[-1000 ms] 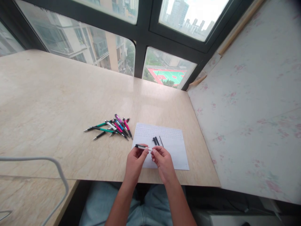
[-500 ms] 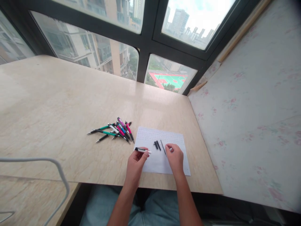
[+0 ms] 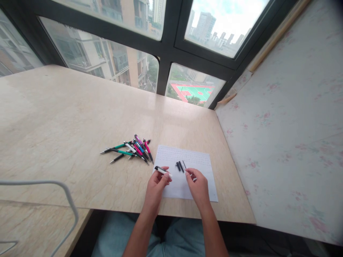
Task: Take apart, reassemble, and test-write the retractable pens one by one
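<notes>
Between the thumb and fingers of my left hand (image 3: 157, 184) is a white pen barrel (image 3: 164, 171) with a black end, held over the left side of a written sheet of paper (image 3: 198, 194). My right hand (image 3: 198, 184) is closed in a pinch at the near end of a thin dark pen refill (image 3: 184, 164); its fingertips cover the refill's lower part. Just left of the refill, two short black pen parts (image 3: 179, 166) lie side by side on the paper.
A loose pile of pens (image 3: 134, 150) in green, pink, blue, white and black lies left of the paper. A grey cable (image 3: 68, 196) curves over the left front. A papered wall (image 3: 281, 142) bounds the right side, and windows stand behind the tabletop (image 3: 80, 117).
My right hand has shifted slightly left, its fingertips now over the refill's near end. In my left hand the pen barrel has tilted a little, its white end lower.
</notes>
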### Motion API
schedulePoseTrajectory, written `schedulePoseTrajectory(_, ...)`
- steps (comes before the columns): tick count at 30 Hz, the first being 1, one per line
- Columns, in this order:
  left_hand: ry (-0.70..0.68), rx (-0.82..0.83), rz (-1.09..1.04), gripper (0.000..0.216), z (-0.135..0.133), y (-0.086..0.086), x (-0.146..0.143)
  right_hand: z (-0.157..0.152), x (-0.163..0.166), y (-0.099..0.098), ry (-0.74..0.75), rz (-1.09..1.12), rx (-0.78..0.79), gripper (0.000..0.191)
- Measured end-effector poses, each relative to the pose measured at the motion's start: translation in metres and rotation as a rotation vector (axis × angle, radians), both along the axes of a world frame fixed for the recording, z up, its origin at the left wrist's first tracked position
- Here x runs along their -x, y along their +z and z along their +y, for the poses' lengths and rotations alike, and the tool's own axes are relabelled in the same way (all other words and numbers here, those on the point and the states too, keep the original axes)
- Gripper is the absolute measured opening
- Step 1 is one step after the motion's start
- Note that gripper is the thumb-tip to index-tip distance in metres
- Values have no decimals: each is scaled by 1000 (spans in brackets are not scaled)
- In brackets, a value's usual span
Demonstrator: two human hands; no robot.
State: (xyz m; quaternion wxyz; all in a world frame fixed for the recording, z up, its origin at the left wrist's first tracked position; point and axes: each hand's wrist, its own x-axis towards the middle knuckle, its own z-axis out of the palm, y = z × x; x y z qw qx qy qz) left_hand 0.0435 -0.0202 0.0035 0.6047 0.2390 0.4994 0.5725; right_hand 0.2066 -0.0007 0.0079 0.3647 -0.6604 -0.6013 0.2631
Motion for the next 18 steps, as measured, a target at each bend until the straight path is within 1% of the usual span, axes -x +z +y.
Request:
schedulePoseTrajectory(3,-15,-6,-62,46,0,-1,0,-11,18,9,80,131,54,26)
schedulePoseTrajectory(5,-40,-11,-20,49,0,0,1,-16,30,15,106,203,85,29)
schedulePoseTrajectory(7,-72,-25,34,50,0,4,2,-19,40,21,147,236,78,29)
schedulePoseTrajectory(10,-88,-51,115,51,1,9,5,-21,48,26,229,195,22,22)
schedulePoseTrajectory(13,-102,-67,184,49,1,11,6,-23,48,28,288,128,-9,18)
schedulePoseTrajectory(15,-130,-72,191,48,0,11,5,-24,46,28,286,112,-12,17)
schedulePoseTrajectory(18,-150,-81,186,45,0,12,2,-25,39,25,230,140,-18,16)
